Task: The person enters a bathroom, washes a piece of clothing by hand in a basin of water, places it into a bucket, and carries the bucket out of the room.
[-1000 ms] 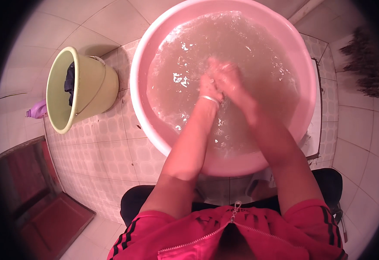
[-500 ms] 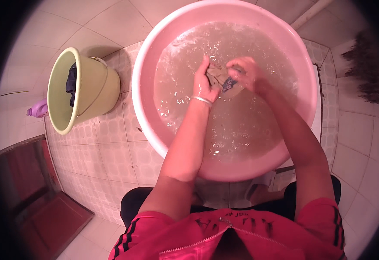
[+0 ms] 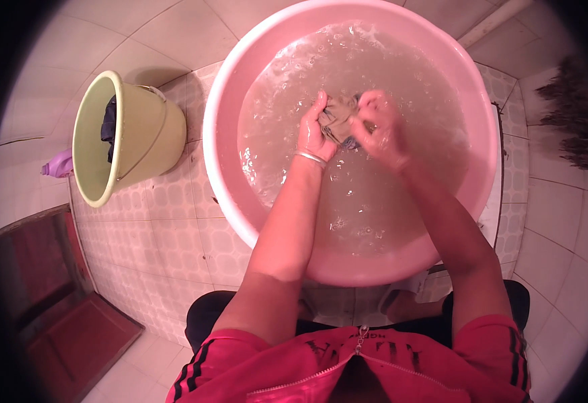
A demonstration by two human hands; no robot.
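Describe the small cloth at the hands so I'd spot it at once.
Start at the large round pink basin of cloudy water. Find the left hand near its middle: the small crumpled cloth lies in that hand, beside the right hand. Its tan surface with bluish patches sets it apart from the dark fabric in the yellow-green bucket.

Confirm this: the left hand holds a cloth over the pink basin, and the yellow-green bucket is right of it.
Wrong side: the head view shows the yellow-green bucket left of the pink basin. The left hand does hold a cloth over the basin.
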